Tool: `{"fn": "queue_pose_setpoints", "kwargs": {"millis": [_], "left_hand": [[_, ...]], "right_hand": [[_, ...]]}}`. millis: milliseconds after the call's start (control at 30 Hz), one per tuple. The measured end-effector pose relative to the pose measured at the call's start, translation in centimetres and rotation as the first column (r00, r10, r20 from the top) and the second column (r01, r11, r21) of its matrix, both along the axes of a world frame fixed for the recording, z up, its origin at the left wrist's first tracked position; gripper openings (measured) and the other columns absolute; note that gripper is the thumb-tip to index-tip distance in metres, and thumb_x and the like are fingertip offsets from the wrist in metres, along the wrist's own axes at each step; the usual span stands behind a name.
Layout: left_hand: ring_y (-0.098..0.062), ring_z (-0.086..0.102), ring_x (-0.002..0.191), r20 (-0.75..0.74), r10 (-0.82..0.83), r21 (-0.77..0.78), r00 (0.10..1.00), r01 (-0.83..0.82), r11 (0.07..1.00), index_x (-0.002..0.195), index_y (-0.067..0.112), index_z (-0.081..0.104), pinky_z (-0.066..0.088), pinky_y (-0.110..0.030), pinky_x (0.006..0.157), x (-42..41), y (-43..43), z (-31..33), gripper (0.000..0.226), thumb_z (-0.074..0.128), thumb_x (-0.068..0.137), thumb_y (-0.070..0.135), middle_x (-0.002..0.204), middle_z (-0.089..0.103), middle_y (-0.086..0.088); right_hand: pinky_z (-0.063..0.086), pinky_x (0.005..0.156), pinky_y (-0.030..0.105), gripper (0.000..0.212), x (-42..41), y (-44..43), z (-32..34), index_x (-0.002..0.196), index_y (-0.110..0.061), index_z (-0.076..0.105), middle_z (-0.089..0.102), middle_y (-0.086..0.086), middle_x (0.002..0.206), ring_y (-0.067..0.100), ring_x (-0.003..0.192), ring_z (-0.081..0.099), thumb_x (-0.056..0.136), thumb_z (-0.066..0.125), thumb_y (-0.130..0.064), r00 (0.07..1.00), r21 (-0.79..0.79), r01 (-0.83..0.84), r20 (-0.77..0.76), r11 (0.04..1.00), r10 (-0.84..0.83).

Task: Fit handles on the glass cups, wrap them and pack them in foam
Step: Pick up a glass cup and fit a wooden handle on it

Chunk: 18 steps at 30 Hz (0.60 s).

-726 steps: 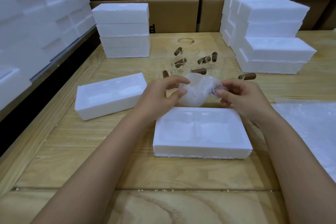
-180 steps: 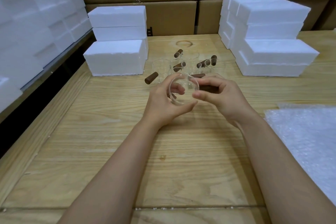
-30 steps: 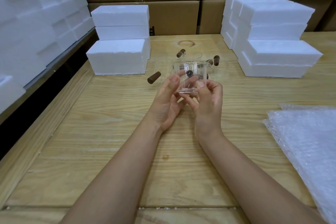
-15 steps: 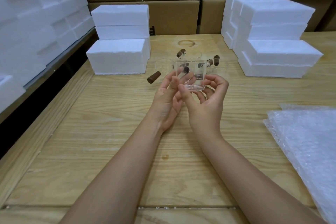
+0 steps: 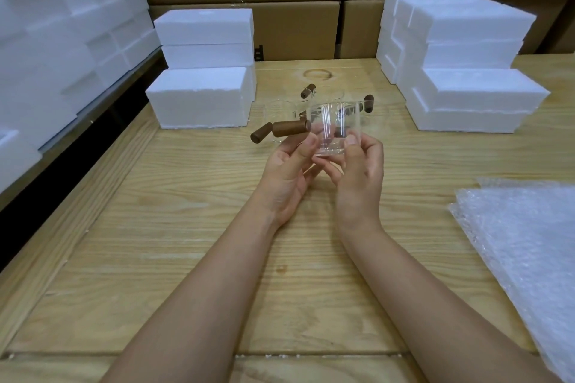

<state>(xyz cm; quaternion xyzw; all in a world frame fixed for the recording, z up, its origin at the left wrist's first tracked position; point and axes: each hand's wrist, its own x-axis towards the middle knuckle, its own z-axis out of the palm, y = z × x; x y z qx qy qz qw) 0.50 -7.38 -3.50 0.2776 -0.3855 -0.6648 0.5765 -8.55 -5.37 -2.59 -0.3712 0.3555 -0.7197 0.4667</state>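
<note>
Both hands hold one clear glass cup [image 5: 334, 124] above the light wooden table [image 5: 186, 227]. The left hand [image 5: 287, 174] pinches its lower left side between thumb and fingers. The right hand [image 5: 361, 177] sets its thumb on the right side, with curled fingers under the base. A brown wooden handle [image 5: 291, 128] sticks out of the cup to the left, so I judge the fitting is done for this cup; wrapping and packing are left.

Just behind, more glass cups [image 5: 277, 115] stand on the table. I count two, but glass seen through glass is hard to separate, so there may be more. At least three other brown handles [image 5: 308, 91] show there.

One pile of clear bubble wrap [image 5: 529, 258] lies near right, untouched. Three white foam blocks [image 5: 202, 96] sit far left. A stepped foam stack [image 5: 466, 93] of four layers sits far right. No foam piece lies open.
</note>
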Motion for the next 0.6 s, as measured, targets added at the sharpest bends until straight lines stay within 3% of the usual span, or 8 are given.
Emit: {"fn": "queue_pose_setpoints", "kwargs": {"millis": [100,133,200,333,433,533,600], "left_hand": [[-0.013,0.069,0.097,-0.013,0.042,-0.017,0.999,-0.042,0.999,0.101,0.014,0.066,0.055,-0.025,0.084,0.0,-0.1,-0.1,0.075,0.094,0.039,0.045,0.104,0.073,-0.003],[-0.015,0.069,0.097,-0.015,0.062,-0.012,0.998,-0.063,0.998,0.099,0.014,0.067,0.055,-0.027,0.086,0.0,-0.2,-0.1,0.075,0.095,0.036,0.045,0.103,0.073,-0.003],[-0.017,0.069,0.098,-0.017,0.103,-0.003,0.995,-0.103,0.995,0.096,0.013,0.067,0.054,-0.029,0.090,-0.1,-0.3,-0.1,0.078,0.096,0.031,0.046,0.102,0.072,-0.004],[-0.023,0.066,0.108,-0.015,0.147,-0.021,0.989,-0.147,0.989,0.096,0.010,0.064,0.052,-0.031,0.094,-0.3,-0.3,-0.1,0.087,0.096,0.025,0.048,0.109,0.071,-0.006],[-0.033,0.057,0.121,-0.007,0.167,-0.045,0.986,-0.167,0.985,0.106,0.004,0.060,0.045,-0.040,0.105,-0.5,0.0,0.1,0.098,0.096,0.026,0.048,0.127,0.060,-0.022],[-0.022,0.068,0.100,-0.008,0.148,-0.066,0.989,-0.148,0.987,0.098,0.009,0.065,0.054,-0.031,0.091,-0.3,-0.2,-0.1,0.085,0.095,0.029,0.048,0.104,0.071,-0.009],[-0.017,0.069,0.096,-0.007,0.109,-0.069,0.994,-0.109,0.992,0.088,0.015,0.068,0.056,-0.027,0.085,-0.1,-0.2,-0.3,0.069,0.094,0.034,0.049,0.100,0.073,-0.005]], "right_hand": [[0.053,0.086,0.032,0.037,0.1,0.1,-0.1,0.111,-0.022,0.045,0.047,0.015,0.126,0.025,0.105,0.058,0.079,0.056,-0.039,0.994,0.022,0.048,-0.101,0.999,-0.046],[0.052,0.088,0.029,0.045,0.1,0.2,-0.1,0.116,-0.025,0.041,0.045,0.014,0.127,0.026,0.111,0.055,0.078,0.059,-0.039,0.987,0.008,0.073,-0.145,0.997,-0.072],[0.051,0.085,0.024,0.054,0.3,0.4,0.0,0.119,-0.030,0.036,0.044,0.008,0.121,0.026,0.111,0.055,0.075,0.065,-0.037,0.976,-0.052,0.100,-0.187,0.994,-0.108],[0.050,0.088,0.033,0.054,0.0,0.3,-0.2,0.116,-0.031,0.039,0.047,0.003,0.116,0.016,0.107,0.056,0.074,0.073,-0.033,0.963,-0.073,0.114,-0.238,0.991,-0.128],[0.047,0.085,0.021,0.043,-0.2,0.0,-0.3,0.110,-0.030,0.046,0.051,-0.003,0.109,-0.004,0.097,0.056,0.079,0.075,-0.024,0.976,-0.075,0.096,-0.188,0.992,-0.109],[0.051,0.079,0.018,0.033,-0.3,-0.4,-0.2,0.106,-0.025,0.052,0.059,-0.002,0.104,0.003,0.092,0.061,0.078,0.067,-0.031,0.995,-0.044,0.081,-0.061,0.996,-0.084],[0.052,0.075,0.022,0.032,-0.4,-0.6,-0.2,0.105,-0.019,0.056,0.063,0.001,0.103,0.005,0.081,0.063,0.078,0.062,-0.035,0.998,0.003,0.051,0.027,0.999,-0.051]]}}
